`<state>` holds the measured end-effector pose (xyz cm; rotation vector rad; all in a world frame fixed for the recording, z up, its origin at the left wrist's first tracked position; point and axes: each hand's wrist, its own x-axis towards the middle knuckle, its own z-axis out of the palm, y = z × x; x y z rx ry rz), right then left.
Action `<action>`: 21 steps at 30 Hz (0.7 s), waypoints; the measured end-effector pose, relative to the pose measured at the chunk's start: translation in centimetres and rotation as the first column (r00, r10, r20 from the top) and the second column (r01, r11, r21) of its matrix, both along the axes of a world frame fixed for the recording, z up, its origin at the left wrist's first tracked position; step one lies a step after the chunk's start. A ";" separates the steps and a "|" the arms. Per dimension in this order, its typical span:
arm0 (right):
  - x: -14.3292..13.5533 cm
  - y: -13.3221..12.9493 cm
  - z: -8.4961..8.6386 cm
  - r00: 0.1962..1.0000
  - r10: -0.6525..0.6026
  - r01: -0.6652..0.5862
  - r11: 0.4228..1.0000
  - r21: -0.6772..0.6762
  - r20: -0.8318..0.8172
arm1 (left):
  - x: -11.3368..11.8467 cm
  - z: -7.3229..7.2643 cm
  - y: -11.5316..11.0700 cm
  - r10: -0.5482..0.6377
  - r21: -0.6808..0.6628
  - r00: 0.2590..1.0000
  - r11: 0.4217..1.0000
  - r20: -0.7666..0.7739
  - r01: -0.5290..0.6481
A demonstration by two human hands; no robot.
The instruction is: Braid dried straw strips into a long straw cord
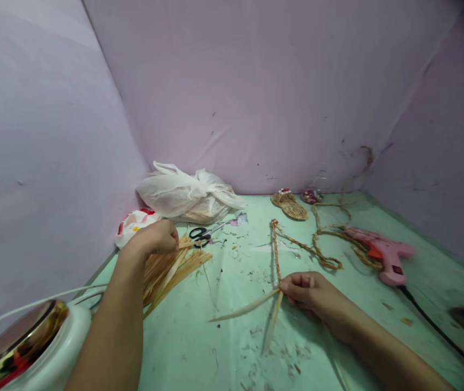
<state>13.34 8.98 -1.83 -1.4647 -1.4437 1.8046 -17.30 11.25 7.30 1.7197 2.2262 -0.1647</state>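
My right hand (311, 297) pinches a braid (276, 252) of straw at its near end, between thumb and fingers. Loose pale strips (243, 311) fan out below the pinch toward me and to the left. The braid runs up to a bend, then turns down to the right across the table. My left hand (159, 237) is curled closed over a bundle of dry straw strips (166, 274); its fingertips are partly hidden, so what they grip is unclear. Just right of it lie black-handled scissors (199, 237).
A pink glue gun (388, 252) with a black cord lies at right, beside more braided cord (317, 239). A small woven sole (288, 206) and a tied white plastic bag (191, 193) sit by the back wall. At lower left stands a white-and-gold container (64, 342). Scraps dot the green table (186, 347).
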 end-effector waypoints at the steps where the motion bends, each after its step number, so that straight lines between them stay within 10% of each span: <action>1: 0.0 0.0 0.1 1.000 0.000 0.000 1.000 -0.001 0.005 | 0.3 -0.2 0.2 -0.001 0.035 1.000 0.999 -0.016 0.001; 5: -0.1 -0.1 0.5 1.000 -0.002 0.002 1.000 -0.002 0.026 | 1.0 -0.8 0.8 0.034 0.183 0.996 0.983 -0.083 -0.018; 16: -0.1 -0.1 0.3 0.999 0.007 -0.008 1.000 0.019 0.052 | -0.6 -2.6 1.1 0.147 0.070 0.982 0.988 -0.121 -0.139; 21: -0.1 -0.2 0.3 1.000 -0.003 0.002 1.000 0.025 0.023 | 0.1 -1.2 0.7 0.084 0.126 0.995 0.989 -0.057 -0.076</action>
